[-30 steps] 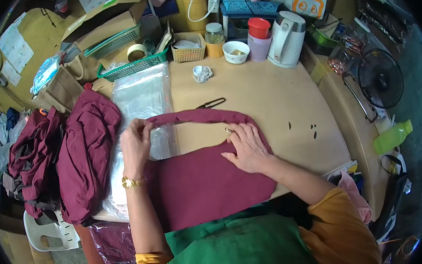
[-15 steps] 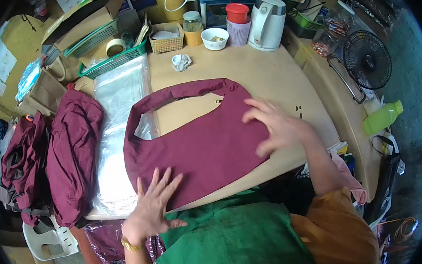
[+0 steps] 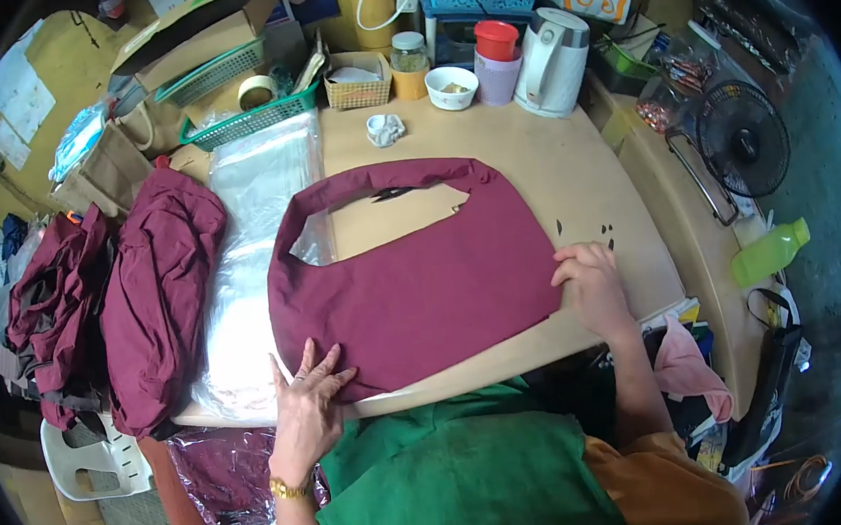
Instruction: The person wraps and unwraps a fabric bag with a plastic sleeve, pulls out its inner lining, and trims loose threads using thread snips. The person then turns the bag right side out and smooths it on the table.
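A maroon cloth shoulder bag (image 3: 412, 283) lies flat on the table, its strap looped toward the far side. A small zip end shows at the inner edge of the opening. My left hand (image 3: 311, 402) rests on the bag's near left corner with its fingers spread. At the right edge of the bag, my right hand (image 3: 595, 289) has its fingers curled together on the cloth; the thumb is mostly hidden. Clear plastic bags (image 3: 257, 227) lie stacked to the left, partly under the maroon bag.
More maroon bags (image 3: 163, 295) are heaped at the table's left edge. Along the back stand a green basket (image 3: 258, 117), a glass jar (image 3: 409, 63), a white bowl (image 3: 452, 88) and a kettle (image 3: 551, 63). A fan (image 3: 742, 139) and a green bottle (image 3: 770, 252) are at right.
My right hand has moved from above the bag to its right edge, fingers now curled. My left hand has shifted slightly at the near corner. Dark scraps now show inside the strap loop.
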Motion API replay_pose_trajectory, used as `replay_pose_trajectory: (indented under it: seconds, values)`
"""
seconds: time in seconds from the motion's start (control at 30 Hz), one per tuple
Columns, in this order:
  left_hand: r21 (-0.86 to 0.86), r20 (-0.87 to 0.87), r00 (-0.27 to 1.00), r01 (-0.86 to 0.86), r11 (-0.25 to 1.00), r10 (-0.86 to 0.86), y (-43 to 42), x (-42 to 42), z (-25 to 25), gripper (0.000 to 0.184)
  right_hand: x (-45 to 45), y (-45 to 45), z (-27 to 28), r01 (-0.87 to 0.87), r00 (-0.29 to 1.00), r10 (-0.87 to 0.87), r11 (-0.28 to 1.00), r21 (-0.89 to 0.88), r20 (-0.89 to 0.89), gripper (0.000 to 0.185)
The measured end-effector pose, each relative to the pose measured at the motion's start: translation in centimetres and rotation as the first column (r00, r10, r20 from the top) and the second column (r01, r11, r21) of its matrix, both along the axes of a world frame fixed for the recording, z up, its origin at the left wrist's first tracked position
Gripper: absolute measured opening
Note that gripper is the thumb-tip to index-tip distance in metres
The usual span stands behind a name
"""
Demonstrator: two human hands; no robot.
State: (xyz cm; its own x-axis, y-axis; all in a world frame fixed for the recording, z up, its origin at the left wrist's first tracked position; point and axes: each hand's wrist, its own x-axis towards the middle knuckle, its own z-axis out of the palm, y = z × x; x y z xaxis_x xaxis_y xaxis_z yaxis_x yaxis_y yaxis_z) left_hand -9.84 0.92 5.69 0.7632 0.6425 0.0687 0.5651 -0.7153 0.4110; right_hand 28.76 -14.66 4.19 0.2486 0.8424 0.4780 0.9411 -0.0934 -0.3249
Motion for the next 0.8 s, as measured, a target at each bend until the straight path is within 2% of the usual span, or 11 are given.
replay_pose_trajectory:
  seconds: [0.13, 0.23, 0.3, 0.4, 0.47, 0.53, 0.57, 0.63, 0.67, 0.73, 0.8]
  values:
    - [-0.020, 0.091, 0.996, 0.017, 1.000, -0.015, -1.6, 4.4, 3.1, 0.063, -4.8, 4.0, 2.5, -0.027, 0.940, 0.058, 0.995, 0.096, -0.335, 0.027]
    - [0.094, -0.143, 0.989, 0.036, 0.995, -0.022, -0.9, 4.7, -2.3, 0.063, -7.2, 5.1, -1.8, -0.092, 0.986, 0.140, 0.914, -0.396, 0.094, 0.073]
    - [0.106, -0.158, 0.987, 0.043, 0.993, -0.026, 1.1, 4.0, -1.6, 0.063, -6.6, 5.3, -0.3, -0.130, 0.984, 0.173, 0.839, -0.529, 0.033, 0.075]
    - [-0.252, -0.200, 0.974, 0.056, 0.966, -0.109, 3.4, 5.4, 1.4, 0.066, -3.9, 8.7, 2.0, -0.300, 0.953, 0.251, 0.685, -0.663, -0.173, 0.083]
    - [-0.781, 0.551, 0.750, 0.308, 0.544, 0.366, 6.0, 8.9, 2.0, 0.073, -4.3, 13.3, 2.9, -0.524, 0.444, 0.126, 0.840, -0.143, -0.887, 0.095]
    - [-0.873, 0.463, 0.551, 0.417, 0.251, 0.694, 10.1, 12.0, -0.2, 0.082, -4.0, 18.2, 0.5, -0.348, -0.253, 0.019, 0.931, 0.109, -0.967, 0.104]
    - [-0.868, 0.378, 0.427, 0.473, 0.153, 0.822, 11.9, 13.2, -1.5, 0.085, -3.1, 19.9, -1.2, -0.352, -0.248, 0.030, 0.929, 0.119, -0.968, 0.104]
    - [-0.825, 0.304, 0.230, 0.549, 0.135, 0.924, 15.0, 13.0, -4.1, 0.089, -1.6, 22.9, -3.5, 0.111, -0.621, 0.169, 0.986, 0.127, -0.765, 0.105]
    - [-0.769, 0.384, 0.129, 0.593, 0.239, 0.914, 15.4, 11.9, -5.2, 0.085, -0.8, 22.8, -2.9, 0.106, -0.619, 0.173, 0.985, 0.137, -0.766, 0.105]
    - [-0.705, 0.127, -0.043, 0.699, 0.121, 0.991, 15.0, 10.2, -3.7, 0.067, 1.3, 21.0, -2.5, 0.403, -0.709, 0.386, 0.909, 0.109, -0.590, 0.094]
    - [-0.702, 0.209, -0.016, 0.693, 0.161, 0.978, 16.2, 8.8, -8.1, 0.058, 1.4, 19.0, -3.8, 0.373, -0.690, 0.455, 0.890, 0.263, -0.564, 0.086]
